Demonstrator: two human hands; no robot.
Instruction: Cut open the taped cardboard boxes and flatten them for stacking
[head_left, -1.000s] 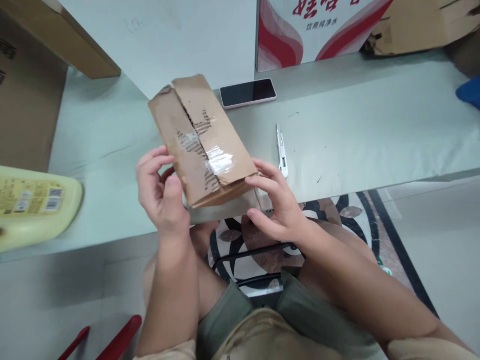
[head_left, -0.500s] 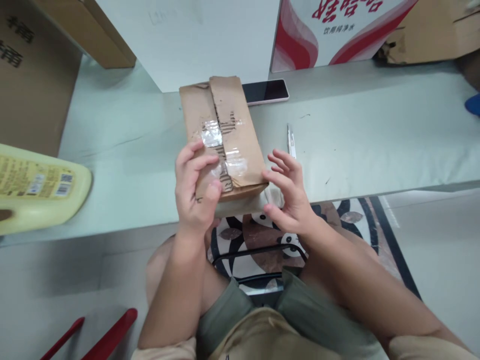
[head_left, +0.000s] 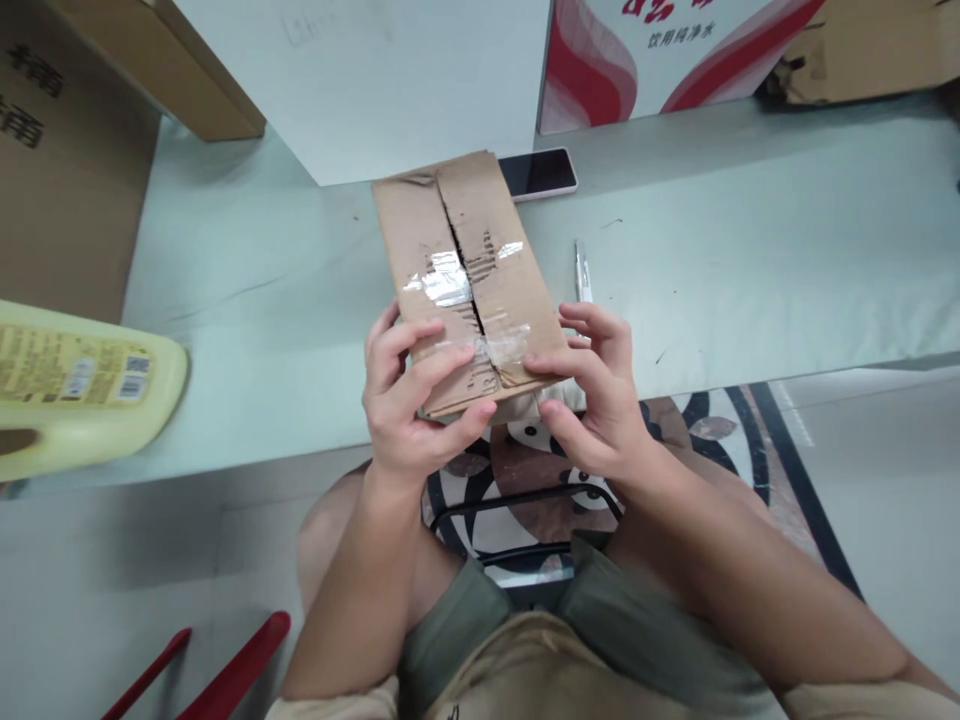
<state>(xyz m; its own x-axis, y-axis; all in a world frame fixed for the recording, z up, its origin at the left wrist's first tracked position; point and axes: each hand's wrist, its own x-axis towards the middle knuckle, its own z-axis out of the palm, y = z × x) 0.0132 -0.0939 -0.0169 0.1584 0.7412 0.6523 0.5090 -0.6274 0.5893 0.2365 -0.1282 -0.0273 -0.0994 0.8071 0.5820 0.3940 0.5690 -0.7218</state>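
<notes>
Over the front of the counter (head_left: 712, 250), the cardboard box (head_left: 501, 300) points forward, taped side up, its long axis slanting left toward the far end, with the left hand (head_left: 409, 405) and right hand (head_left: 604, 400) grasping its near corners.

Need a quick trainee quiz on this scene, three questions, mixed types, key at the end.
1. True or false: the left hand has fingers on the cardboard box.

2. Where is the yellow bottle?
a) To the left of the cardboard box
b) To the right of the cardboard box
c) On top of the cardboard box

3. Fill in: from this view, the cardboard box hides part of the ____.

Key: 1. True; 2. a; 3. phone
</notes>
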